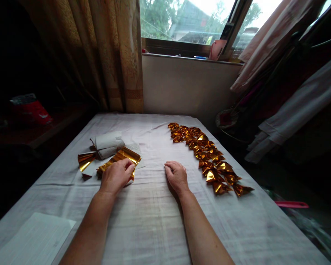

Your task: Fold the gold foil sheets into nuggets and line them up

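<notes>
My left hand [116, 177] rests over a stack of shiny gold foil paper [130, 154], with thumb and fingers pinched together at the stack's near right edge. Its fingertips are partly hidden, so how many sheets they grip does not show. To the right, my right hand [177, 176] lies on the tablecloth with its fingers curled in and nothing visible in them. Several folded gold foil pieces [209, 154] are lined up in slanting rows beyond it on the right. A loose fanned piece of gold foil [85, 160] lies left of the stack.
A white wrapped bundle [108, 141] sits behind the foil stack. White paper [34, 239] lies at the table's near left. The table has a pale cloth [146, 228]. Clothes [300, 99] hang at the right; a curtain [110, 55] and window [182, 22] are ahead.
</notes>
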A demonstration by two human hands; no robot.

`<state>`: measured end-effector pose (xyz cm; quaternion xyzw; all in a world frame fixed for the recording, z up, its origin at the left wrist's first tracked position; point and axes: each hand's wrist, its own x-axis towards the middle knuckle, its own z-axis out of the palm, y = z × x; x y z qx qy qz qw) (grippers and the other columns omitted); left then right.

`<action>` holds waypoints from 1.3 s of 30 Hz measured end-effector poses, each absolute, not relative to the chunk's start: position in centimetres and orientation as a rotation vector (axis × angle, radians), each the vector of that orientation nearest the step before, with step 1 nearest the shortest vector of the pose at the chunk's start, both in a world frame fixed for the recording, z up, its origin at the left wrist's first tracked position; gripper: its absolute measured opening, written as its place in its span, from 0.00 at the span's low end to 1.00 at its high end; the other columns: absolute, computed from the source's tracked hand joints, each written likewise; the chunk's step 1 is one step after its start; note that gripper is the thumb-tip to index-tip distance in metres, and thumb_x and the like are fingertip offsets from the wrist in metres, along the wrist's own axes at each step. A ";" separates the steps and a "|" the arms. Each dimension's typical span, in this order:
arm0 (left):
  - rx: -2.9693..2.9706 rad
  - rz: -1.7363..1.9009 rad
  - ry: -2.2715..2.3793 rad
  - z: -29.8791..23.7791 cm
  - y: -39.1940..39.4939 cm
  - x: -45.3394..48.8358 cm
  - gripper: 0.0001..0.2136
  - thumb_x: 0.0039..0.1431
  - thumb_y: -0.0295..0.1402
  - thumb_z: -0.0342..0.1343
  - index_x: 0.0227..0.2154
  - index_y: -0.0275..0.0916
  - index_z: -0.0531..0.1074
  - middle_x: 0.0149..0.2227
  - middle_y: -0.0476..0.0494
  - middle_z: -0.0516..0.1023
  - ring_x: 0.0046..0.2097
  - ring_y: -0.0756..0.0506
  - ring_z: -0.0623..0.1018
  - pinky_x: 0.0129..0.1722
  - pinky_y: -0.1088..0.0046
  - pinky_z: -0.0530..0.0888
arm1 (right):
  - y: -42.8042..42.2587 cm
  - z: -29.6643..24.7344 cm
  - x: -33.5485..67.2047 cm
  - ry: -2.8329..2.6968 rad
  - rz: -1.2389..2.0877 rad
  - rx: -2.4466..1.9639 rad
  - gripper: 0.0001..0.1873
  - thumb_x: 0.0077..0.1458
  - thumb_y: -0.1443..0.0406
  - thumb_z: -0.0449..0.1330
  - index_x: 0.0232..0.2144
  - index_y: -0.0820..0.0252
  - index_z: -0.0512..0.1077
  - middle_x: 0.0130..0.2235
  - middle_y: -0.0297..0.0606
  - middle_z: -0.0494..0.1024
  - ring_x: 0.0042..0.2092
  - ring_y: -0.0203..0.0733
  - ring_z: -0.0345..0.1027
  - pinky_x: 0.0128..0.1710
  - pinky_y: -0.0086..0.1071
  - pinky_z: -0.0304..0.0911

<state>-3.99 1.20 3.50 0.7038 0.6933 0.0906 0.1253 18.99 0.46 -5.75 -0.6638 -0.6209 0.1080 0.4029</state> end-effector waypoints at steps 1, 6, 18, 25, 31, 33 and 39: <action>2.078 0.281 2.051 3.2 1.3 -4.3 0.14 0.62 0.40 0.48 0.41 0.44 0.77 0.43 0.44 0.82 0.45 0.40 0.78 0.40 0.68 0.68 | 0.5 -5.8 19.0 -1.568 0.270 -1.675 0.11 0.56 0.67 0.57 0.35 0.54 0.80 0.44 0.38 0.82 0.49 0.45 0.73 0.53 0.42 0.61; 2.236 0.109 2.173 1.4 1.6 -4.7 0.21 0.59 0.43 0.52 0.50 0.38 0.72 0.57 0.34 0.72 0.59 0.35 0.69 0.55 0.58 0.65 | 0.5 -5.9 19.1 -1.587 0.264 -1.676 0.11 0.56 0.67 0.57 0.35 0.54 0.80 0.44 0.38 0.82 0.49 0.46 0.73 0.53 0.43 0.61; 2.203 -0.143 2.179 1.7 1.2 -4.4 0.16 0.60 0.42 0.50 0.44 0.38 0.74 0.53 0.34 0.75 0.54 0.35 0.73 0.52 0.54 0.65 | 0.6 -5.9 19.1 -1.586 0.266 -1.684 0.10 0.56 0.66 0.57 0.35 0.54 0.80 0.44 0.38 0.82 0.49 0.44 0.72 0.55 0.42 0.60; 2.113 -0.092 2.170 3.4 1.0 -4.6 0.15 0.62 0.42 0.48 0.35 0.44 0.79 0.40 0.39 0.82 0.43 0.38 0.80 0.41 0.65 0.69 | 0.5 -5.6 19.0 -1.580 0.281 -1.688 0.11 0.56 0.66 0.57 0.35 0.53 0.80 0.44 0.38 0.82 0.49 0.45 0.72 0.55 0.42 0.60; 2.046 0.018 2.247 3.5 1.3 -5.0 0.14 0.60 0.43 0.51 0.29 0.44 0.80 0.35 0.40 0.83 0.38 0.39 0.80 0.35 0.69 0.68 | 0.5 -5.6 19.0 -1.575 0.299 -1.693 0.11 0.56 0.66 0.57 0.35 0.53 0.80 0.44 0.37 0.82 0.49 0.45 0.72 0.54 0.42 0.60; 2.055 0.011 2.251 3.7 1.2 -4.9 0.15 0.61 0.43 0.50 0.31 0.45 0.80 0.35 0.39 0.83 0.39 0.38 0.80 0.35 0.69 0.68 | 0.5 -5.6 19.1 -1.575 0.300 -1.694 0.11 0.56 0.66 0.57 0.35 0.53 0.80 0.44 0.38 0.82 0.49 0.45 0.72 0.54 0.42 0.60; 2.103 0.258 2.202 5.4 0.4 -4.1 0.17 0.64 0.44 0.44 0.38 0.46 0.77 0.35 0.42 0.82 0.37 0.39 0.79 0.32 0.70 0.66 | 0.7 -5.6 19.2 -1.531 0.341 -1.645 0.13 0.55 0.66 0.56 0.38 0.56 0.80 0.42 0.39 0.83 0.47 0.44 0.74 0.53 0.40 0.64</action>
